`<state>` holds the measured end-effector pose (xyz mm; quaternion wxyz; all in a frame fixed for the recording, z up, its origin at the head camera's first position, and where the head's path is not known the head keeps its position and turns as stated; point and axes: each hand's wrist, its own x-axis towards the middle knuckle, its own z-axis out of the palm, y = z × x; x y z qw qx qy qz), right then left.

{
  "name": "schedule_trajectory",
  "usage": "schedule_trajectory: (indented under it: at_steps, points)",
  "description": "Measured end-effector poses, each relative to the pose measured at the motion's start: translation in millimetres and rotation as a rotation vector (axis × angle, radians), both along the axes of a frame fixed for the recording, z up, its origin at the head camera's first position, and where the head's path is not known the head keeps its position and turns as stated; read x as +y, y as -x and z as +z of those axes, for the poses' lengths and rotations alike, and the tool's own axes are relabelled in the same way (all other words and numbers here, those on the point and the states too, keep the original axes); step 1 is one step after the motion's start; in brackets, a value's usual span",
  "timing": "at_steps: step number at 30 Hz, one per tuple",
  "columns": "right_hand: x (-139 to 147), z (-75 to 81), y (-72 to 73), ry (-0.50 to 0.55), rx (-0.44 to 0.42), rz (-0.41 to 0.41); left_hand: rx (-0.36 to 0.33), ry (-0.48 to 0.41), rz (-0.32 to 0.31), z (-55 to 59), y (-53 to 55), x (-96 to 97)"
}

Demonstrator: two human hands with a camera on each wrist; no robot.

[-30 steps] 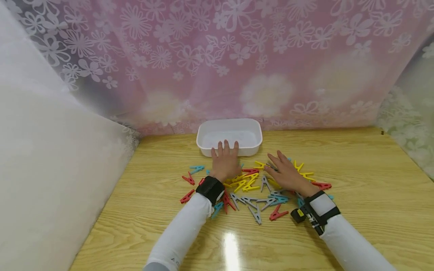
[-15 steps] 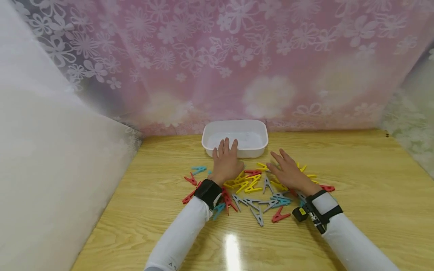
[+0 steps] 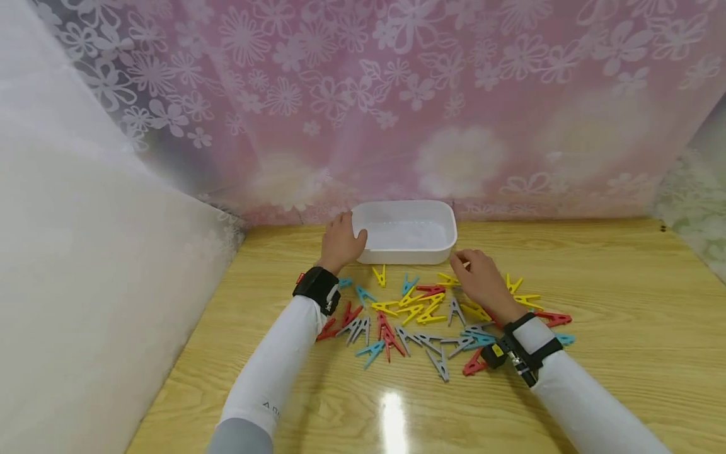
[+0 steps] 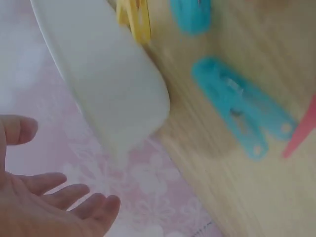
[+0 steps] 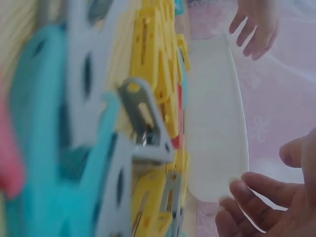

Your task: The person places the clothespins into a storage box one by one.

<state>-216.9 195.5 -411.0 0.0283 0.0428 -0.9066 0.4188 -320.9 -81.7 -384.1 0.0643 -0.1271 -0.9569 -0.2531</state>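
A white plastic basin (image 3: 405,256) stands at the back of the table, against the curtain. My left hand (image 3: 342,243) is at the basin's left end, fingers extended and thumb apart; in the left wrist view that hand (image 4: 59,202) holds nothing. By the front right corner is my right hand (image 3: 483,284), its fingers loosely bent. The right wrist view shows these fingertips (image 5: 239,190) right at the basin's rim, with the thumb apart and nothing held. Plastic clothespins in yellow (image 3: 430,312), red (image 3: 389,340), blue (image 3: 371,352) and grey (image 3: 438,364) lie spread in front of the basin.
The clothespins cover the wooden table (image 3: 482,410) between and below both hands. One yellow clothespin (image 3: 380,276) lies close to the basin's front wall. A pink flowered curtain (image 3: 340,126) hangs behind, and a white sheet (image 3: 102,284) on the left.
My left hand has moved left from the basin's front to its left end, uncovering clothespins. My right hand's fingers have bent, near the front right corner. The head view has shifted slightly.
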Motion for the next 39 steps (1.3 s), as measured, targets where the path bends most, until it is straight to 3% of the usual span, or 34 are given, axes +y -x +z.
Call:
schedule_trajectory:
  at_steps: [2, 5, 11, 15, 17, 21, 26, 30, 35, 39]
  points:
    - [-2, 0.1, 3.6, 0.045, -0.028, -0.001, -0.047, 0.018, -0.023, 11.5, 3.5, -0.1]
    - [-7, -0.5, 9.6, 0.108, -0.112, -0.001, -0.081, 0.048, -0.055, 16.2, 14.2, -0.7]
    - [-15, -4.8, 20.7, 0.281, -0.263, -0.037, -0.126, 0.094, -0.092, 10.5, 45.1, 2.8]
    - [-15, -11.2, 22.5, 0.439, -0.404, -0.08, -0.243, 0.106, -0.135, 6.1, 52.3, 9.5]
    - [-16, -13.9, 23.5, 0.531, -0.465, -0.094, -0.266, 0.15, -0.145, 4.6, 53.5, 12.6]
    - [-20, -14.1, 29.8, 0.703, -0.519, -0.102, -0.187, 0.246, -0.092, 4.8, 57.9, 16.7]
    - [-18, -11.3, 36.4, 0.83, -0.489, -0.103, -0.133, 0.298, -0.041, 5.5, 63.6, 19.0]
    - [-18, -11.7, 38.5, 0.898, -0.463, -0.102, -0.075, 0.408, -0.014, 5.2, 61.6, 20.6]
    - [-10, -11.9, 43.7, 0.927, -0.43, -0.137, -0.008, 0.511, 0.008, 6.9, 59.5, 21.3]
    - [4, -13.7, 47.3, 0.893, -0.416, -0.135, 0.053, 0.573, 0.014, 0.5, 56.6, 20.5]
